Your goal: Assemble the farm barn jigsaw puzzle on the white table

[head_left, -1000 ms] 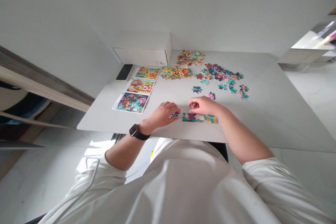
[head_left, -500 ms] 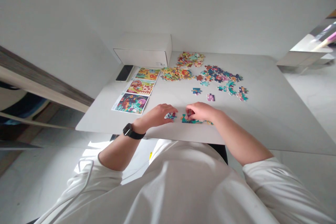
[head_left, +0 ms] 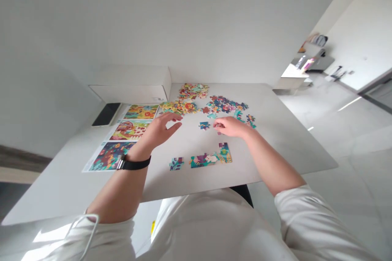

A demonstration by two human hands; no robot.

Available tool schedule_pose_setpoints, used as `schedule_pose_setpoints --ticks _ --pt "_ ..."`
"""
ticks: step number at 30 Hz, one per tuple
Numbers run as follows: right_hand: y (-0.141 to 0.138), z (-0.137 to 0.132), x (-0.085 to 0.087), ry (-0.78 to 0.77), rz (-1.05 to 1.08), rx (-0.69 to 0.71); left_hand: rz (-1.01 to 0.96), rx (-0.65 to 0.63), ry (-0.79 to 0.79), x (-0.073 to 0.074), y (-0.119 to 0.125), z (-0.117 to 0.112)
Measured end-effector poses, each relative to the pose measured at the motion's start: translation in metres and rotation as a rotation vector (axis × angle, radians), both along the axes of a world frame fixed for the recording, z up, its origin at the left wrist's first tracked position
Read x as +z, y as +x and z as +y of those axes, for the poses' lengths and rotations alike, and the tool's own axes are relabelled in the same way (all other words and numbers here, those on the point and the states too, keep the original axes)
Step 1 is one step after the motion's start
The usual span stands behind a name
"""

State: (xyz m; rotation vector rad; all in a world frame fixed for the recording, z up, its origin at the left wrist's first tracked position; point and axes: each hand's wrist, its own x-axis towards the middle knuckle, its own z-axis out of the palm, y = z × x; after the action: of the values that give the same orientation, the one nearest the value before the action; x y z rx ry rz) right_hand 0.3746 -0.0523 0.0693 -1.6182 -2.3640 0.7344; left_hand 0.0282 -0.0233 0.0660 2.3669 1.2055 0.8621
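My left hand [head_left: 161, 128], with a black watch on the wrist, hovers above the white table [head_left: 275, 138] with its fingers spread and nothing in it. My right hand [head_left: 229, 126] rests further right, its fingers pinched over a small purple piece at the fingertips. Near the table's front edge lies a joined strip of puzzle pieces [head_left: 210, 156], with a separate small cluster [head_left: 177, 163] to its left. A lone blue piece [head_left: 204, 125] lies between my hands. Heaps of loose pieces [head_left: 211, 104] are spread behind them.
Three picture cards [head_left: 128, 130] lie in a row on the left. A black phone [head_left: 106, 114] lies beside them, and a white box [head_left: 131, 83] stands at the back left against the wall. More furniture stands far off on the right.
Both hands have left the joined strip and moved back toward the loose pieces. The left hand lifted and opened. The camera has tilted up and swung right.
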Motion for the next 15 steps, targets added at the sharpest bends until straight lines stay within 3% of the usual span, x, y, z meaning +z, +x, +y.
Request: schedule_pose_setpoints --ticks 4,11,15 --pt "0.047 0.006 -0.006 0.032 -0.135 -0.205 0.025 -0.035 -0.015 -0.017 0.019 0.032" --pt "0.115 0.004 -0.025 0.011 -0.214 -0.53 0.177 -0.058 -0.015 -0.079 0.027 0.043" --pt "0.139 0.004 -0.045 0.277 -0.146 -0.827 0.143 -0.064 -0.047 -0.092 0.024 0.042"
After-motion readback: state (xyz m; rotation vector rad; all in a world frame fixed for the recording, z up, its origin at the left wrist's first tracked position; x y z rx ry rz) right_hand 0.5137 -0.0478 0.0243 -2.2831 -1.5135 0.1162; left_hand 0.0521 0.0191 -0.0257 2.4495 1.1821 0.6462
